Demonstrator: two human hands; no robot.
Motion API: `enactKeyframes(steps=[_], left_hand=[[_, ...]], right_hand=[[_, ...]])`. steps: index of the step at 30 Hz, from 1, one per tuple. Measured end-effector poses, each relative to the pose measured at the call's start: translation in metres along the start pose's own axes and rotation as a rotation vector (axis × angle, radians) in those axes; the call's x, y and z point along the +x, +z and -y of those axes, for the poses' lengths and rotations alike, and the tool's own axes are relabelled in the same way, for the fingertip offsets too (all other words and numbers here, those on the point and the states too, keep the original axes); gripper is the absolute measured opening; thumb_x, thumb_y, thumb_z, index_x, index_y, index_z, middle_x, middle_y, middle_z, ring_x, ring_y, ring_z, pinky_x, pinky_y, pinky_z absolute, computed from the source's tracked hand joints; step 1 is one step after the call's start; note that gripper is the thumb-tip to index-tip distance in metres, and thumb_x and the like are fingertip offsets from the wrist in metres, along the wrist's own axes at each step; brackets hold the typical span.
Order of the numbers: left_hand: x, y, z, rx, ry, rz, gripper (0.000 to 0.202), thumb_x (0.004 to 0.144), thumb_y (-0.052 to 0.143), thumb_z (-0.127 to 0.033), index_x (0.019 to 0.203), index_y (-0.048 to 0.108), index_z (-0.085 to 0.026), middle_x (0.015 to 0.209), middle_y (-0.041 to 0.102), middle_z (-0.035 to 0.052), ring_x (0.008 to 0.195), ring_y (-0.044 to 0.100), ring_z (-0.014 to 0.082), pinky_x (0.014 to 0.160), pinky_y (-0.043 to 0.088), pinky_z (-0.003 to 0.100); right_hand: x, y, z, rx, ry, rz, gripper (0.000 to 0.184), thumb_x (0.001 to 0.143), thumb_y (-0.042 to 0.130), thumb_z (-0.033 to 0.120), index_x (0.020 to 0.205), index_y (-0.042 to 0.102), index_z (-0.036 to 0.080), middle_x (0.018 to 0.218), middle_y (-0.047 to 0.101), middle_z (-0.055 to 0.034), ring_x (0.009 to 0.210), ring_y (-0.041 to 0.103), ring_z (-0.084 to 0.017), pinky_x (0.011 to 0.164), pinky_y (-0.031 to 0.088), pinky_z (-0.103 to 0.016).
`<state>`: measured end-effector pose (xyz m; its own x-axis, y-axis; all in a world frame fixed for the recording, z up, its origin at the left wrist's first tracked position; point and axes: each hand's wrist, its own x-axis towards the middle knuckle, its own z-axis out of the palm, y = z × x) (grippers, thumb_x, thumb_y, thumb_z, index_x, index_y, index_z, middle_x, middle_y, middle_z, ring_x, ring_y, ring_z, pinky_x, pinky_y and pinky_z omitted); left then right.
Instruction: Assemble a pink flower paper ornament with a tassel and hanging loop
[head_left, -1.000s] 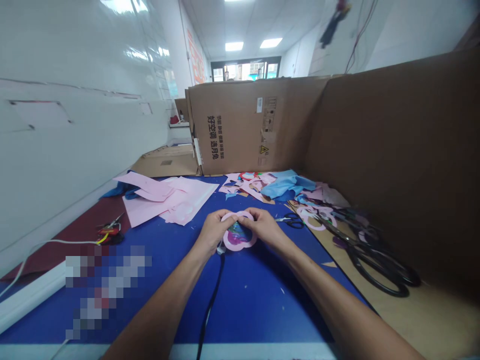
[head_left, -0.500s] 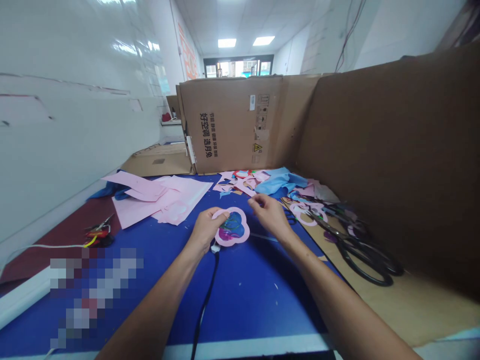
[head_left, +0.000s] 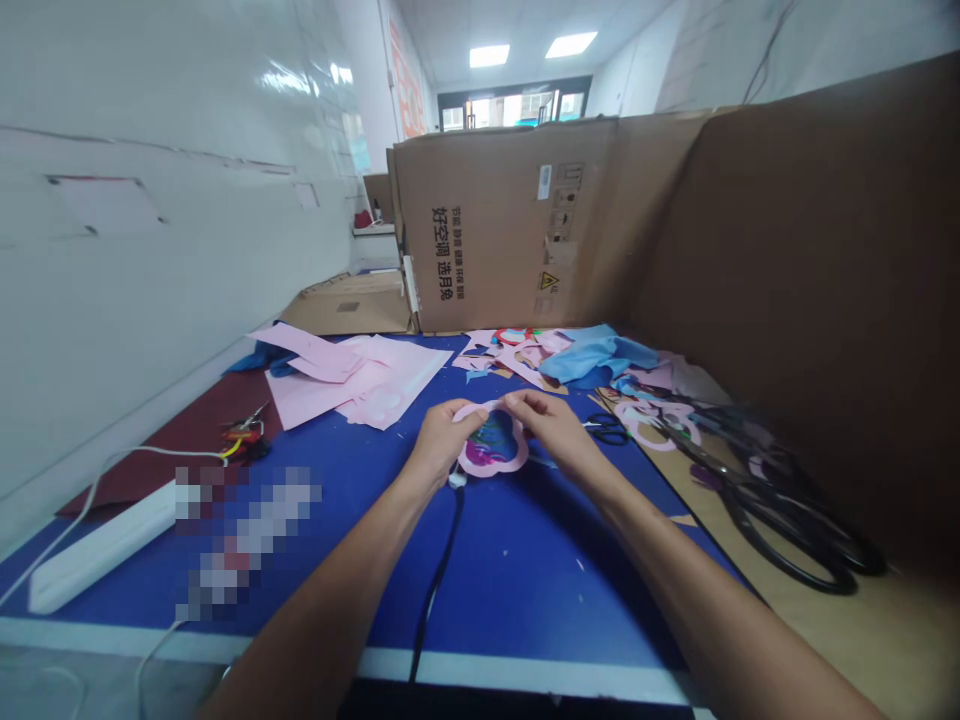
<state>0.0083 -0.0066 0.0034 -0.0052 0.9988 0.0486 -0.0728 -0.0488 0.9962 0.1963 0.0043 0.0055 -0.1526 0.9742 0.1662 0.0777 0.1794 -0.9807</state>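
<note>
The left hand (head_left: 442,445) and right hand (head_left: 551,425) pinch, fingers together, a pink flower-shaped paper frame (head_left: 487,468) on the blue table (head_left: 525,590). A brown cardboard box (head_left: 487,230) stands at twelve o'clock behind coloured paper scraps (head_left: 517,350); black-handled scissors (head_left: 787,530) lie at four o'clock.

Pink paper flower-shaped frame (head_left: 489,467), glossy blue-purple sheet (head_left: 495,441) filling its opening, top edge lifted, pinched by left hand (head_left: 444,445) and right hand (head_left: 546,430), lower rim against blue table (head_left: 420,590)
</note>
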Motion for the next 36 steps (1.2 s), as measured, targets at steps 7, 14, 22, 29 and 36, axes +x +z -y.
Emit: enactKeyframes(steps=[7,14,22,29,36], left_hand=[[-0.0038,0.0022,-0.0037,-0.037,-0.016,0.041,0.037,0.067,0.090,-0.049,0.077,0.077,-0.016,0.070,0.071,0.0017,0.063,0.060,0.0146,0.064,0.048,0.028],[-0.0035,0.0021,-0.0034,-0.030,-0.026,0.047,0.037,0.069,0.088,-0.051,0.076,0.075,-0.017,0.070,0.070,0.0014,0.063,0.060,0.0146,0.064,0.047,0.027],[-0.0041,0.0005,-0.0031,0.056,0.023,0.071,0.029,0.068,0.086,-0.043,0.073,0.074,-0.017,0.068,0.068,0.0005,0.062,0.057,0.0137,0.061,0.044,0.026],[-0.0037,0.0020,-0.0013,0.045,0.009,0.063,0.030,0.069,0.087,-0.044,0.077,0.076,-0.017,0.071,0.071,0.0014,0.064,0.060,0.0147,0.064,0.046,0.027],[-0.0020,0.0012,-0.0009,0.037,0.024,0.060,0.026,0.067,0.085,-0.041,0.073,0.076,-0.017,0.068,0.069,0.0011,0.064,0.059,0.0140,0.064,0.045,0.027]], right_hand=[[-0.0021,0.0080,-0.0048,0.120,0.018,0.001,0.048,0.069,0.090,0.063,0.081,0.073,0.020,0.077,0.072,-0.0020,0.072,0.060,-0.018,0.070,0.047,-0.032],[-0.0018,0.0076,-0.0054,0.112,0.024,-0.011,0.044,0.070,0.089,0.059,0.080,0.073,0.020,0.076,0.072,-0.0019,0.072,0.060,-0.018,0.071,0.047,-0.032],[-0.0053,0.0090,-0.0008,0.083,0.011,0.043,0.039,0.075,0.084,0.055,0.085,0.075,0.019,0.079,0.072,-0.0014,0.074,0.059,-0.018,0.071,0.046,-0.031],[-0.0038,0.0078,-0.0023,0.045,0.003,0.026,0.036,0.074,0.082,0.054,0.080,0.073,0.019,0.076,0.069,-0.0009,0.072,0.057,-0.017,0.069,0.043,-0.031],[-0.0045,0.0088,-0.0035,0.058,-0.001,0.062,0.039,0.078,0.081,0.057,0.084,0.074,0.019,0.078,0.069,-0.0007,0.073,0.057,-0.017,0.071,0.043,-0.031]])
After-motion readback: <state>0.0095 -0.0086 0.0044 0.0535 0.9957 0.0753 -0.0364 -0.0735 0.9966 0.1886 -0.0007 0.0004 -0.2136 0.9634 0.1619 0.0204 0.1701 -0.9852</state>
